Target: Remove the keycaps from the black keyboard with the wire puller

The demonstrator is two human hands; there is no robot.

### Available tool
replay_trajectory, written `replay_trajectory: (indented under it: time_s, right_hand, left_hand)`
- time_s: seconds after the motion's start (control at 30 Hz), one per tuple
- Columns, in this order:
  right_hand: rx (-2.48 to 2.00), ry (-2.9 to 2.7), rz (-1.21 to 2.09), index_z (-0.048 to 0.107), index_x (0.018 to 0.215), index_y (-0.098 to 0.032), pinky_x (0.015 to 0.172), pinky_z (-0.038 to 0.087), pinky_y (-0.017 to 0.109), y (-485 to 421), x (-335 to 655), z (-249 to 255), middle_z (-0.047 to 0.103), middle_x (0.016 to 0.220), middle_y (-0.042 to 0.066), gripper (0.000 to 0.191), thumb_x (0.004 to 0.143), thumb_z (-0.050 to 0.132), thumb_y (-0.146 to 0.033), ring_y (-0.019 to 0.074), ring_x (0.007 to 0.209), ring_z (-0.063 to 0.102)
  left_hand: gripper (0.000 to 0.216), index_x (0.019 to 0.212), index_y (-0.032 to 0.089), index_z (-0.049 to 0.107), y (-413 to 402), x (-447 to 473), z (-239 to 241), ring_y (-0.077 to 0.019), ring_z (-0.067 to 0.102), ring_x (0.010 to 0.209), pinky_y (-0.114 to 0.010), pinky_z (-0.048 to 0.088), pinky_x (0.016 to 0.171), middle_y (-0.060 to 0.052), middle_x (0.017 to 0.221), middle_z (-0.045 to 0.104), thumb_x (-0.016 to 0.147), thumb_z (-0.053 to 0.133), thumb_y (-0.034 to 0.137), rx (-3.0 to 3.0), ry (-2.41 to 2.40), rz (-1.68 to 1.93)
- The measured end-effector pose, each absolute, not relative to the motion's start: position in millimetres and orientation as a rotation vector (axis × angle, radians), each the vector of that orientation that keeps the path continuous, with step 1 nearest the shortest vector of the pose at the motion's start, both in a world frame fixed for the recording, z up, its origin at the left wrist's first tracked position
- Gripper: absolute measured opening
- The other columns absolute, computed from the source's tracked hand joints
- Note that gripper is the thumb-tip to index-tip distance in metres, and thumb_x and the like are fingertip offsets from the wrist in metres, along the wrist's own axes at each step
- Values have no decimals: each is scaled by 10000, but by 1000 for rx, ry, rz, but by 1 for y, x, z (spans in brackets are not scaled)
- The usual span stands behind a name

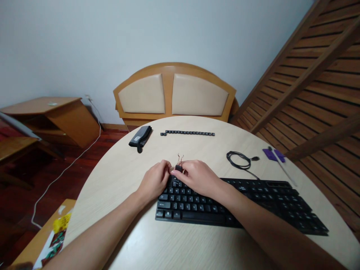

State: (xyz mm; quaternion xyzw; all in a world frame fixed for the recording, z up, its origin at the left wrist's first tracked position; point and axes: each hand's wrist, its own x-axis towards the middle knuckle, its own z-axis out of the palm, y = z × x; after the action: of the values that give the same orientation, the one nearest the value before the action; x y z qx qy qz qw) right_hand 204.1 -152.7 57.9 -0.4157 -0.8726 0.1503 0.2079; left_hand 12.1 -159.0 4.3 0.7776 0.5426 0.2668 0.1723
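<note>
right hand (pixel 197 176) fingers pinched on thin wire keycap puller (pixel 180 157) | left hand (pixel 155 180) fingers curled at small black keycap (pixel 179 168), grip unclear | cap over top-left of black plastic keyboard (pixel 253 198) | tip: lift straight, no twisting

Open tabletop (pixel 157 150) lies between keyboard (pixel 253 202) and keycap row (pixel 188 133), with a coiled cable (pixel 239 160) obstructing the right.

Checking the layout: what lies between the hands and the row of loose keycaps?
Bare table, in the head view; only the wire puller between left hand and right hand pokes toward the keycaps.
</note>
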Motion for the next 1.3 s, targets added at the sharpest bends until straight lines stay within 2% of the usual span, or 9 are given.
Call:
replay_trajectory:
  time_s: [0.23, 0.53, 0.73, 1.3]
  right_hand:
    - [-1161, -2371, 474, 662, 753, -170, 586, 360, 258, -148, 204, 47, 674, 702, 34, 333, 952, 537, -405, 142, 622, 593]
    - [-1127, -2184, 761, 632, 722, -164, 587, 387, 246, -147, 206, 29, 635, 674, 21, 366, 958, 509, -416, 129, 604, 555]
    - [-1120, -2156, 814, 601, 687, -168, 577, 374, 234, -147, 208, 26, 578, 619, -11, 388, 959, 503, -428, 114, 582, 528]
    - [-1061, -2185, 783, 724, 737, -171, 634, 426, 255, -151, 206, 27, 686, 709, 38, 382, 941, 547, -441, 140, 638, 577]
  left_hand:
    - [109, 972, 209, 508, -160, 14, 6, -229, 630, 851, -336, 461, 733, -59, 923, 669, 957, 400, 210, 2201, 1526, 753]
    - [134, 968, 208, 528, -161, 13, 7, -218, 619, 822, -338, 467, 735, -48, 875, 651, 952, 396, 197, 2176, 1539, 760]
    - [151, 974, 200, 554, -161, 13, 5, -218, 614, 824, -350, 472, 749, -57, 888, 658, 951, 405, 201, 2162, 1546, 760]
    - [137, 937, 208, 566, -161, 13, 7, -212, 597, 810, -341, 460, 739, -47, 878, 646, 947, 430, 222, 2152, 1533, 710]
